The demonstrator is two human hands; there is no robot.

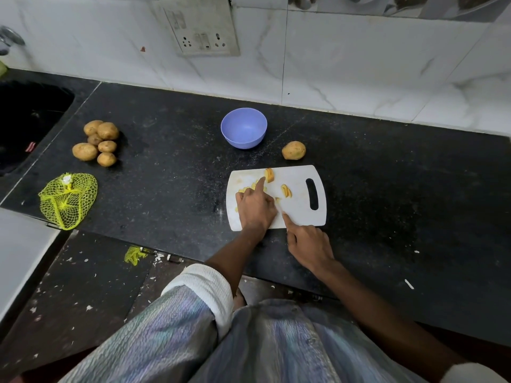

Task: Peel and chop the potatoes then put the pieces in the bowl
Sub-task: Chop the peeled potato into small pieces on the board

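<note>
A white cutting board (297, 214) lies on the black counter. Yellow potato pieces (286, 190) are scattered on it, with another cluster (269, 174) near its far edge. My left hand (255, 207) rests on the board's left part with its fingers curled over some pieces and its index finger stretched toward the far cluster. My right hand (308, 244) sits at the board's near edge, fingers curled around a mostly hidden knife, index finger laid along the pale blade (279, 207). The purple bowl (244, 128) stands behind the board with nothing in it. One whole potato (293, 150) lies to the bowl's right.
Several unpeeled potatoes (98, 142) are heaped at the counter's left, near a dark sink (25, 120). A yellow net bag (67, 199) lies at the front left edge. A tiled wall with a socket panel (204, 37) runs behind.
</note>
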